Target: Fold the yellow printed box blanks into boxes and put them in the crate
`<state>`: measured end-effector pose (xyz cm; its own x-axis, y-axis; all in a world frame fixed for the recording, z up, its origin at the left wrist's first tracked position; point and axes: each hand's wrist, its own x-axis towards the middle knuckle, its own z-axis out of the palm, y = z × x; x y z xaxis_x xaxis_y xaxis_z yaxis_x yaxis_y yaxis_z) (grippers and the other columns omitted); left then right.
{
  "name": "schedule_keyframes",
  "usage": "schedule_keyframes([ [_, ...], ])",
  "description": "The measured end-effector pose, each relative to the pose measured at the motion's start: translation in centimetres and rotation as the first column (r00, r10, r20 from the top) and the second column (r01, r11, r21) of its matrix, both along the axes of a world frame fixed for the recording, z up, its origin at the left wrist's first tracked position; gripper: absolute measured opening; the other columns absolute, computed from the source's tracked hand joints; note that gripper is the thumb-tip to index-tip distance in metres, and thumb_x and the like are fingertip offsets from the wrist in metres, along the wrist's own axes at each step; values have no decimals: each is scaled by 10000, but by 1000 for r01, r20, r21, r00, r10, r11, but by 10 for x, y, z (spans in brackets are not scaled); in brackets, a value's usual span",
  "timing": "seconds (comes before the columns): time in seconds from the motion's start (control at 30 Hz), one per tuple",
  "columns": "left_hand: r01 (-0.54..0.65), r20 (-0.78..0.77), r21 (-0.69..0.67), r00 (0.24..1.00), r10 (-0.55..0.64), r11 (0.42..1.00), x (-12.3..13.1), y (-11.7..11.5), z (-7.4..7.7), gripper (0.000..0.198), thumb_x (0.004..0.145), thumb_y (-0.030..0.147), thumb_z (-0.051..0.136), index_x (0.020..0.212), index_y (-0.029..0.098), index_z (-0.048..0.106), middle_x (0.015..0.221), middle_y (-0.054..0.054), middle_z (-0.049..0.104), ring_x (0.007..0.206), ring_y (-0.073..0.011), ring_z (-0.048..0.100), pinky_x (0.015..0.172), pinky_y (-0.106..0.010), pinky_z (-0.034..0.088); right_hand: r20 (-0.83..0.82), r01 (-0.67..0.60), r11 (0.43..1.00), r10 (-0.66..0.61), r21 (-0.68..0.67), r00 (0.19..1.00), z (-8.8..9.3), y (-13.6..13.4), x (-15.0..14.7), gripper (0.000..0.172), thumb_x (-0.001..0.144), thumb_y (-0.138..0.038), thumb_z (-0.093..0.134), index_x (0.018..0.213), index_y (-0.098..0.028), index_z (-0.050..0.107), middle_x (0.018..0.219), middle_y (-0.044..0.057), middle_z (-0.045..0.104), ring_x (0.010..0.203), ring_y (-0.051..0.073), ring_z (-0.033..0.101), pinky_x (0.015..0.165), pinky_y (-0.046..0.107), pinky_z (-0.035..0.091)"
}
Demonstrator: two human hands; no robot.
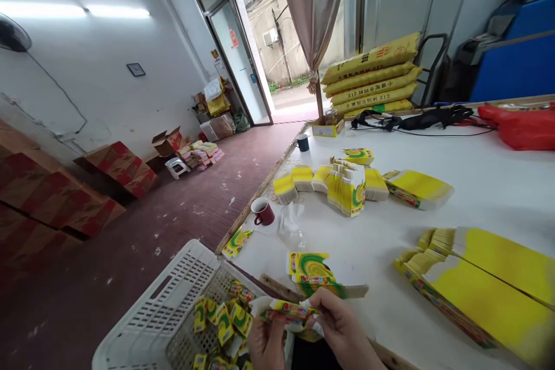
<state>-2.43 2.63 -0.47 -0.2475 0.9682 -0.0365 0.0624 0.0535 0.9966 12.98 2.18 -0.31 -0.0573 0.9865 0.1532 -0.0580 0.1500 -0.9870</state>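
Note:
Both my hands meet at the bottom middle of the head view, over the near edge of a white table point(477, 185). My left hand point(266, 344) and my right hand point(342, 329) are closed on the two ends of a small yellow and green printed carton point(288, 311), partly folded. Just beyond it, flat printed carton blanks point(310, 269) lie on the table. A white plastic basket point(165, 312) stands below to the left, with several folded yellow cartons point(223, 321) in it.
Stacks of flat yellow blanks point(489, 289) lie at the right, more bundles point(347, 182) mid-table. A red mug point(263, 211) and a dark cup point(302, 142) stand near the left edge. Yellow sacks point(373, 78), black cables point(416, 119), cardboard boxes point(65, 196) on the floor, an open doorway point(277, 40).

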Motion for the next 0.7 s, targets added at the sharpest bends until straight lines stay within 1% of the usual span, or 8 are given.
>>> schedule_keyframes([
  [0.1,-37,109,58,994,31,998,-20,6,0,508,625,703,792,835,243,746,835,-74,770,857,-316,738,854,-456,598,127,2,993,-17,120,992,8,3,15,106,821,-152,514,784,-219,587,746,4,603,699,170,568,649,263,433],
  [0.23,253,169,177,944,-283,951,-65,23,11,990,308,851,806,1102,266,725,1163,-152,759,1070,-403,714,915,-496,577,403,-157,939,22,305,915,26,4,34,239,860,-68,485,808,-230,653,837,30,668,800,178,618,693,263,465],
  [0.27,332,133,156,926,-353,930,-74,25,14,1028,333,866,788,1162,263,707,1221,-171,738,1120,-407,698,951,-497,559,472,-212,917,29,339,881,31,4,37,255,895,-76,486,812,-237,666,833,31,679,799,177,614,693,263,465],
  [0.37,570,-120,-110,806,-580,814,-79,22,19,1078,460,718,853,1376,217,586,1393,-198,639,1257,-402,628,1073,-488,483,608,-346,840,24,418,794,40,4,37,256,970,-133,514,833,-257,691,807,22,705,785,176,601,726,278,473],
  [0.43,602,-255,-293,699,-668,743,-65,15,15,1110,447,552,905,1427,190,532,1411,-186,630,1306,-400,591,1123,-476,446,596,-329,815,-25,477,802,37,2,31,234,978,-152,522,869,-267,694,821,22,713,797,181,606,743,284,485],
  [0.5,532,-338,-320,709,-619,784,-45,7,6,1064,488,484,876,1431,157,509,1381,-178,654,1331,-386,573,1148,-451,428,499,-191,823,-124,534,858,26,-2,21,239,982,-147,494,931,-277,687,822,25,705,782,185,612,715,277,499],
  [0.57,378,-393,-236,806,-443,895,-27,1,-5,976,585,514,798,1426,125,490,1367,-185,660,1342,-364,569,1147,-419,432,343,14,839,-238,545,909,7,-7,8,258,985,-140,454,997,-287,666,840,31,696,765,187,625,685,268,518],
  [0.7,103,-460,-110,876,-143,989,-10,-6,-20,927,692,565,667,1438,66,431,1379,-234,630,1332,-357,581,1123,-415,455,2,252,914,-267,318,964,-24,-14,-15,162,959,-272,546,1103,-305,614,973,49,690,856,212,666,790,308,568],
])
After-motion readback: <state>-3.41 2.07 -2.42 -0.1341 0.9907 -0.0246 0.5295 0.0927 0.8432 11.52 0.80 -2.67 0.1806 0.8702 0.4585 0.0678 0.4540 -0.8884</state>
